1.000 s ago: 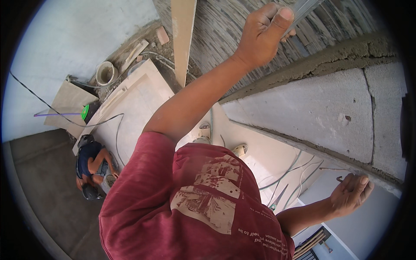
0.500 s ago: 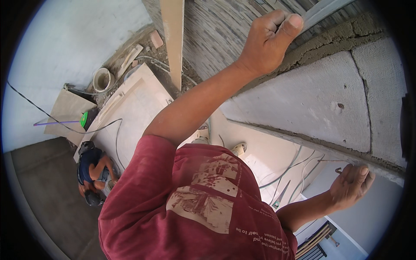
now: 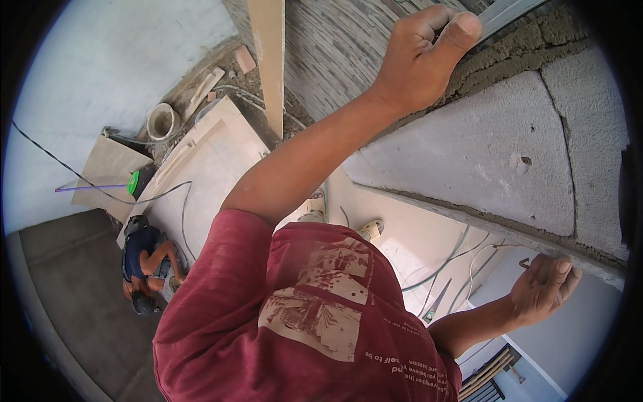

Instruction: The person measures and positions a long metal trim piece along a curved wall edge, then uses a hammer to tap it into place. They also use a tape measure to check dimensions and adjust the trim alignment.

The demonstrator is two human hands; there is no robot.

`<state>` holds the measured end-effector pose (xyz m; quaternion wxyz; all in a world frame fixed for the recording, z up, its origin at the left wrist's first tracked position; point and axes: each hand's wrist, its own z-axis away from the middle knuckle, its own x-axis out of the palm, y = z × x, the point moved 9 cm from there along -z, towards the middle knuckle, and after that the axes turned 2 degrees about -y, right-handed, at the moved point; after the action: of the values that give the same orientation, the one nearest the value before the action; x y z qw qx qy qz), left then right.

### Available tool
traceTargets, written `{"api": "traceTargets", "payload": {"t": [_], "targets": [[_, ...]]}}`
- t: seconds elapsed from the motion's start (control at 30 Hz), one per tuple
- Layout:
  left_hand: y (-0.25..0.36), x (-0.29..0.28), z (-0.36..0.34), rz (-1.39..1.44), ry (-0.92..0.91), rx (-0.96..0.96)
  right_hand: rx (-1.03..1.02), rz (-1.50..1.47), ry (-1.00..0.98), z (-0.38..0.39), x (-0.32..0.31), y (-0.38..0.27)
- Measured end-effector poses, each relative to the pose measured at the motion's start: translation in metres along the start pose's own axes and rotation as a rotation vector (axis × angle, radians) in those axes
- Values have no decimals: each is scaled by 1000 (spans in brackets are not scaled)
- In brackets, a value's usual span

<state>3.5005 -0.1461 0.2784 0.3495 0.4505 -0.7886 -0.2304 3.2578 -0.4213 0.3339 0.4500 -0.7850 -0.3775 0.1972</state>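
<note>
Left hand (image 3: 425, 59) gripping smooth grey bar (image 3: 507, 19), right hand (image 3: 544, 289) curled, grip unclear, crumbly mortar (image 3: 519, 57), pitted block (image 3: 475, 147)

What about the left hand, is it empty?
No, the left hand grips a grey bar that runs toward the view's upper rim.

Mortar (image 3: 522, 60) between bar (image 3: 510, 17) and blocks (image 3: 469, 147)

rough, crumbly mortar (image 3: 526, 59), matt chalky blocks (image 3: 475, 151), smooth metal-looking bar (image 3: 510, 18)
</note>
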Motion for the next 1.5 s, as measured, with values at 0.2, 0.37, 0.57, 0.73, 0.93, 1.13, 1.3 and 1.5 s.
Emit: {"api": "traceTargets", "payload": {"t": [0.2,0.37,0.57,0.73,0.93,1.13,1.3,1.5], "targets": [[0,0,-2,9,-30,-72,13,30,-10,1,6,-3],[3,2,-1,54,-10,-27,-34,2,32,-1,-4,-1],[6,3,-3,29,-28,-30,-4,17,-27,1,0,-1],[9,5,-3,37,-1,8,5,16,-7,2,7,-3],[18,-1,-1,-198,49,65,-4,8,-5,1,1,1],[23,-3,0,-220,136,214,-27,24,-75,1,6,0],[21,0,4,-271,104,120,-60,-4,-143,-1,3,3],[28,7,10,-356,62,-74,-36,-44,-150,-4,9,4]]}}
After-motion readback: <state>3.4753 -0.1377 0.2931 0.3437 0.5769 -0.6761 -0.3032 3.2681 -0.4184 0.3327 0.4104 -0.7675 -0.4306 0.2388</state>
